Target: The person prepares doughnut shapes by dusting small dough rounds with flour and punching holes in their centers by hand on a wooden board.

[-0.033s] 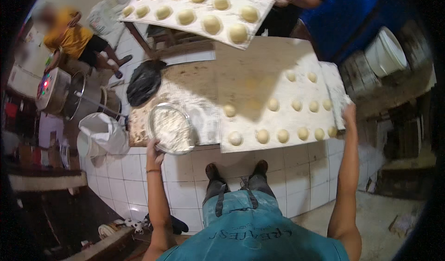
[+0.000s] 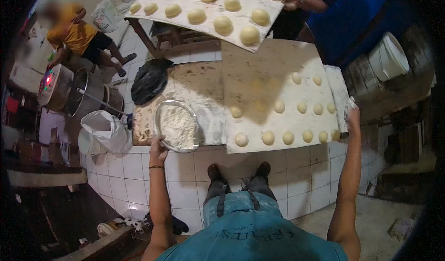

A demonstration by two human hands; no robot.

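Observation:
My left hand (image 2: pixel 159 146) grips the rim of a round metal bowl of flour (image 2: pixel 177 127) on the stained left board (image 2: pixel 204 80). At the far right of the table my right hand (image 2: pixel 353 116) is closed on something pale beside a narrow floured board (image 2: pixel 340 87); what exactly it holds is unclear. Between my hands, a large floured board (image 2: pixel 301 52) carries several dough balls (image 2: pixel 288 137) in loose rows, with bare floured patches among them.
Another person's hand (image 2: pixel 290 0) holds a tray (image 2: pixel 185 24) of dough balls at the top. A person in yellow (image 2: pixel 76 36) stands left by a mixer (image 2: pixel 54 87). Around the table are a dark bag (image 2: pixel 148 80), a white sack (image 2: pixel 104 126) and a white bucket (image 2: pixel 387 57).
The view has shifted slightly, with table and tray appearing a little further right. My right hand has moved slightly and is blurred; my left hand stays on the bowl.

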